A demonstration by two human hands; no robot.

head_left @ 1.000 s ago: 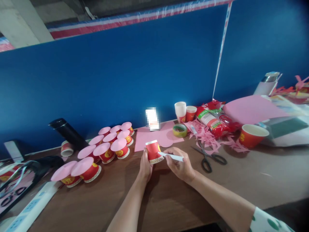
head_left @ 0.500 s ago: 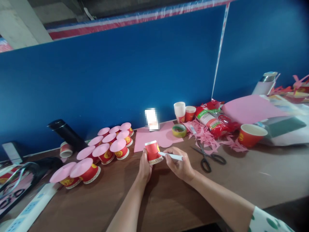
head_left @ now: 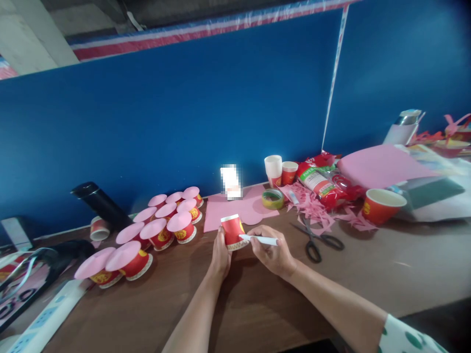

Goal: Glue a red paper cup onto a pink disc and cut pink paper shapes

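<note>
My left hand (head_left: 221, 252) is wrapped round the side of a red paper cup (head_left: 232, 230), holding it tilted above the table, its wider patterned end down. Pinched in my right hand (head_left: 271, 250) is a slim white pen (head_left: 265, 240). Its tip points left and meets the cup's right side, near the patterned band. To the left stand several red cups, each topped with a pink paper disc (head_left: 125, 255). Pink paper sheets (head_left: 217, 215) lie flat behind the cup in my hand.
Black scissors (head_left: 312, 240) lie right of my right hand. A tape roll (head_left: 273, 198), shredded pink paper (head_left: 309, 203), stacked cups (head_left: 273, 169) and a red package (head_left: 318, 181) sit behind. A red cup (head_left: 382, 206) stands farther right; a black bottle (head_left: 103, 203) leans at left.
The pen tip has shifted slightly left and down along the cup's side. My left hand and the cup have hardly moved.
</note>
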